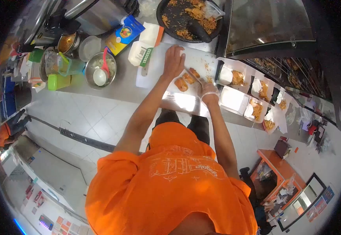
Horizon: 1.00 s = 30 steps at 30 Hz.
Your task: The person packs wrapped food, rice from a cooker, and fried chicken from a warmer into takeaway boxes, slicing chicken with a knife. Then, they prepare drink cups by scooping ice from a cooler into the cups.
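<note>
My right hand (pixel 209 92), in a clear plastic glove, is closed around the handle end of a knife (pixel 192 75). Its blade slants up and left over the white cutting board (pixel 156 74). Beside the blade lie browned pieces of fried chicken (pixel 181 84), with another fried piece (pixel 194 73) on its far side. Bare and loosely bent, my left hand (pixel 174 61) is over the board near the blade's far end. Its fingers look slightly apart, with nothing visible in them. Crumbs are scattered on the board's right side.
Right of the board stand open boxes (pixel 233 100), several holding fried food and white cups. A dark stone mortar (pixel 168 29) with crumbly food and a pestle sits behind. Left are a carton (pixel 141 51), a metal bowl (pixel 109 82) with a pink spoon, and a green container (pixel 58 82).
</note>
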Each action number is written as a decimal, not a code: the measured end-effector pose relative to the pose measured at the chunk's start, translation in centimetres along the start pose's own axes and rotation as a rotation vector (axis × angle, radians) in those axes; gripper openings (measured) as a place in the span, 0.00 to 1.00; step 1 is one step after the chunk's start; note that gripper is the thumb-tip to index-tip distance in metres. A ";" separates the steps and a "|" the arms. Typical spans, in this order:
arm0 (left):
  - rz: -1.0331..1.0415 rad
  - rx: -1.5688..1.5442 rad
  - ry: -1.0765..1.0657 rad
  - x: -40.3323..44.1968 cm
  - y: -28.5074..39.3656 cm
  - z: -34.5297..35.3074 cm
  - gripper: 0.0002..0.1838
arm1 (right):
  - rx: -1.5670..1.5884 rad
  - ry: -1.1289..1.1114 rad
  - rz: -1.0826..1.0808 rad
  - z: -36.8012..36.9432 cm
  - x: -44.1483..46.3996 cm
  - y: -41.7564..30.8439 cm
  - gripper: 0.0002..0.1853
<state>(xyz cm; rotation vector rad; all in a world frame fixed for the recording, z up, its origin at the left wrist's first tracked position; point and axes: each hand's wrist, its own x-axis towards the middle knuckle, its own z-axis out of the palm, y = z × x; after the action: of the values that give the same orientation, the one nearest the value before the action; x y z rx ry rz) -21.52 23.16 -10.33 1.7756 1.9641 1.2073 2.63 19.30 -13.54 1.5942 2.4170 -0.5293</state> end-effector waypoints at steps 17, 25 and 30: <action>-0.426 -0.090 0.137 -22.5 2.5 -16.0 0.17 | -0.054 -0.152 -0.134 -2.6 2.3 -11.5 0.23; -0.478 -0.089 0.132 -24.2 4.4 -15.5 0.16 | 0.233 -0.078 -0.077 0.8 -0.1 -4.7 0.24; -0.478 -0.102 0.159 -23.1 8.1 -12.4 0.15 | 0.146 0.134 0.098 -5.8 -8.5 10.6 0.20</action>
<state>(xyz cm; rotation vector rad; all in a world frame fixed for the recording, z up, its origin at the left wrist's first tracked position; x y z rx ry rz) -18.36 -3.56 -4.82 1.0958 2.1952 1.2742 15.88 18.16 -7.20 1.8529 2.4276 -0.6125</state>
